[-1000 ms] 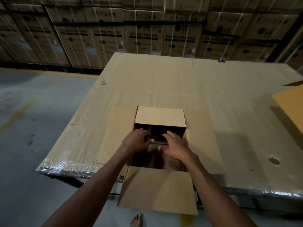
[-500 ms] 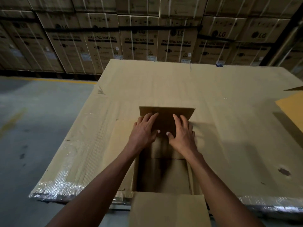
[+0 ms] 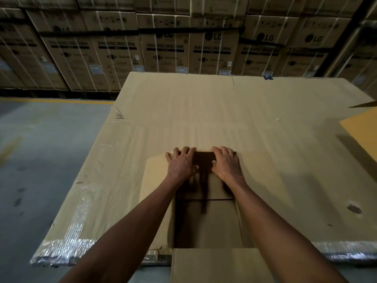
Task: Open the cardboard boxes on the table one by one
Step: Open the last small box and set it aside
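Both hands, left hand (image 3: 181, 165) and right hand (image 3: 225, 163), press flat with spread fingers on the plain brown cardboard box's (image 3: 208, 217) far flap, gripping nothing. The box looks light, its flaps stiff yet bendable; best taken at the flap edges.

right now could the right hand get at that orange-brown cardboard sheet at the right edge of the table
Probably yes. The right hand presses the box's far flap, and only bare table lies between it and the sheet, though that looks like a long stretch.

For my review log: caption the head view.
Both hands, left hand and right hand, press the open cardboard box's far flap outward.
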Tool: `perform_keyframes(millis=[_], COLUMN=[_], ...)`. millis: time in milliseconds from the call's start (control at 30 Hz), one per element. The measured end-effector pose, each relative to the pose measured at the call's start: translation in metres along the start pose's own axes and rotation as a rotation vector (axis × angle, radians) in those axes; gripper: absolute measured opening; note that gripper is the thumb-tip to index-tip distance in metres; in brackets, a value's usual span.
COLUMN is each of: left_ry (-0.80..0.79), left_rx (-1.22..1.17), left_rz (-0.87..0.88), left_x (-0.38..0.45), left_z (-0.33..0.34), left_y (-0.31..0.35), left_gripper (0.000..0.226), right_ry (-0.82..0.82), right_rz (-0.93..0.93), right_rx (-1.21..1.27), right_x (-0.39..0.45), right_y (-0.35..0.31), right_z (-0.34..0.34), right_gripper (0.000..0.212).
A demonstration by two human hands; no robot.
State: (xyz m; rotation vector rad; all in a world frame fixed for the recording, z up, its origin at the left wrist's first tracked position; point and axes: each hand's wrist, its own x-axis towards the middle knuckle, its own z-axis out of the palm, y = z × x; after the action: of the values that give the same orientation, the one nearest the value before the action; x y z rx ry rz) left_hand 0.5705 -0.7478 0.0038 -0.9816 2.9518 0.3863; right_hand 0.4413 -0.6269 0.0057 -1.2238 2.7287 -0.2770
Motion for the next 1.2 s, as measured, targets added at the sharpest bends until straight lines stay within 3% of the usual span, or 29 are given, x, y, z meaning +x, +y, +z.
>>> perform_keyframes(millis=[167, 367, 500, 667, 800, 933, 1067, 1200], left_ry=[0.022, 0.117, 0.215, 0.210, 0.167, 0.167, 0.277, 0.319], left_rx=[-0.114, -0.299, -0.407, -0.416, -0.436, -0.698, -0.679, -0.577], left_rz=[0.079, 0.046, 0.046, -0.240, -0.347, -0.275, -0.296, -0.201], left_x=[-0.011, -0.068, -0.120, -0.164, -0.185, -0.197, -0.200, -0.201], left_z=[-0.008, -0.003, 0.002, -0.001, -0.011, -0.023, -0.043, -0.071], left_y=[-0.004, -0.021, -0.033, -0.046, -0.057, -0.048, -0.039, -0.033], left_gripper=[0.072, 0.049, 0.037, 0.039, 0.036, 0.037, 0.026, 0.021], right_ry=[-0.039, -0.020, 0.009, 0.024, -0.039, -0.059, 0.035, 0.075], right_rz=[-0.012, -0.018, -0.019, 0.067, 0.084, 0.056, 0.043, -0.009], right_rx=[0.020, 0.183, 0.170, 0.194, 0.383, 0.549, 0.616, 0.648], right_x=[-0.014, -0.069, -0.116, -0.145, -0.164, -0.184, -0.191, -0.183], right_y=[0.004, 0.033, 0.060, 0.115, 0.144, 0.154, 0.160, 0.153], right_z=[-0.005, -0.019, -0.029, -0.032, -0.035, -0.040, -0.057, -0.082], right_gripper=[0.071, 0.047, 0.044, 0.043, 0.039, 0.035, 0.032, 0.031])
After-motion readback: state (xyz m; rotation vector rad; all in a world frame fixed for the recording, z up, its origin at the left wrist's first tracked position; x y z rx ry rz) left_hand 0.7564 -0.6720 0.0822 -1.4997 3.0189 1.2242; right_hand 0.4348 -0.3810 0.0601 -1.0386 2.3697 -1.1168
